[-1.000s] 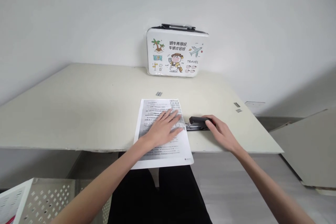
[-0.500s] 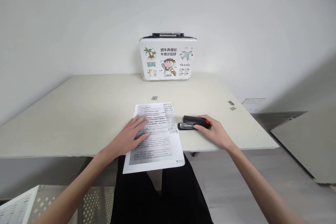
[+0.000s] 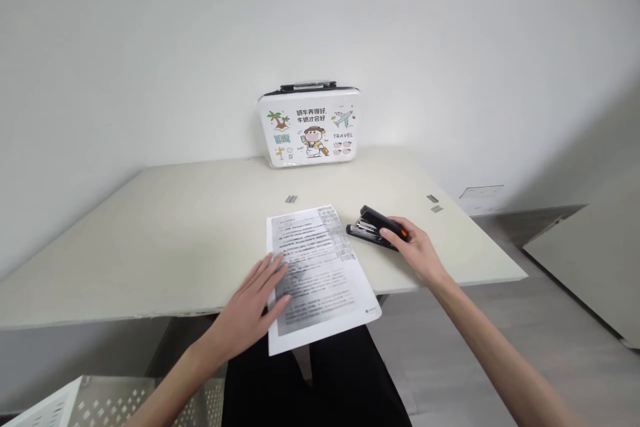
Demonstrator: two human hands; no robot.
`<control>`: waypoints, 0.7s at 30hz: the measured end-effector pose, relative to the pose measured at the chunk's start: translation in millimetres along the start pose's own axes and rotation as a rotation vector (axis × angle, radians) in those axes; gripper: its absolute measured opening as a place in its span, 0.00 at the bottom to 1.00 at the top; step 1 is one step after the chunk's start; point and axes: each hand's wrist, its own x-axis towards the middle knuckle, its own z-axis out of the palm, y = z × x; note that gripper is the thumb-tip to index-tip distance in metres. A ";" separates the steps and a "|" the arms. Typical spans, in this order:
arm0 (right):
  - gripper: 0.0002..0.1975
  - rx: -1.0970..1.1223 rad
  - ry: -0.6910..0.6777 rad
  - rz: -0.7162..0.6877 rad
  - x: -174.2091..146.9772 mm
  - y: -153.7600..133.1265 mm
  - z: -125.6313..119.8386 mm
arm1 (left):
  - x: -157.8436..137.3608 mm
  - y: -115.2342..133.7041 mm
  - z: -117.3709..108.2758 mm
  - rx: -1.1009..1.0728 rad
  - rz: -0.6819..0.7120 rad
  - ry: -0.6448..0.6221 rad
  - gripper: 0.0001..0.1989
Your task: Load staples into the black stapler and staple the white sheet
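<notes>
A printed sheet of paper (image 3: 320, 280) lies at the table's front edge, its near end jutting out over my lap. My left hand (image 3: 253, 303) rests on the sheet's left side, fingers stretched out and flat. To the right of the paper, my right hand (image 3: 415, 247) is wrapped around the rear end of a black stapler (image 3: 375, 225) with an orange mark near its back. The stapler's nose points left toward the sheet's upper right, a little apart from it. Its jaws are parted at the front.
A white cartoon-printed case (image 3: 310, 130) with a black handle stands against the wall at the back of the table (image 3: 175, 233). Staple strips (image 3: 291, 199) lie beyond the sheet, and more staple strips (image 3: 434, 200) at the right edge. A white perforated basket (image 3: 115, 400) is at lower left.
The sheet has turned slightly and shifted right under my left hand. My right hand has tilted the stapler, so its nose now points up and left. The camera view has shifted a little.
</notes>
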 end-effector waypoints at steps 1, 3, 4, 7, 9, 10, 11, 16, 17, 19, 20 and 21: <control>0.27 0.050 0.016 0.035 -3.1 -2.7 -1.9 | 5.4 8.5 2.4 -0.009 0.007 -0.005 0.33; 0.27 0.151 0.045 0.127 -10.8 -10.2 -7.2 | 19.6 24.3 7.1 -0.034 0.033 -0.022 0.33; 0.27 0.209 0.049 0.169 -14.9 -15.1 -10.2 | 28.6 31.3 9.7 -0.048 0.050 -0.030 0.34; 0.25 0.403 0.006 0.235 -25.3 -32.3 -19.4 | 63.1 47.9 19.1 -0.095 0.102 -0.046 0.36; 0.24 0.487 -0.043 0.266 -29.3 -42.9 -24.7 | 91.3 55.4 26.6 -0.125 0.120 -0.056 0.37; 0.25 0.507 -0.058 0.284 -30.4 -47.0 -27.0 | 106.3 58.4 30.3 -0.139 0.121 -0.065 0.38; 0.25 0.518 -0.068 0.299 -31.2 -50.0 -29.1 | 121.6 61.0 33.6 -0.151 0.120 -0.080 0.40; 0.25 0.514 -0.069 0.311 -32.0 -53.5 -38.8 | 192.0 68.8 46.8 -0.158 0.076 -0.164 0.49; 0.25 0.505 -0.062 0.313 -32.0 -53.0 -40.6 | 203.5 69.1 49.6 -0.162 0.077 -0.166 0.50; 0.25 0.480 -0.049 0.314 -31.7 -52.0 -43.9 | 224.0 68.1 55.8 -0.170 0.095 -0.161 0.50; 0.26 0.469 -0.045 0.313 -31.2 -51.5 -45.4 | 233.1 67.3 59.1 -0.171 0.111 -0.159 0.50; 0.26 0.458 -0.046 0.315 -30.6 -51.0 -46.5 | 241.5 66.4 62.2 -0.168 0.127 -0.158 0.50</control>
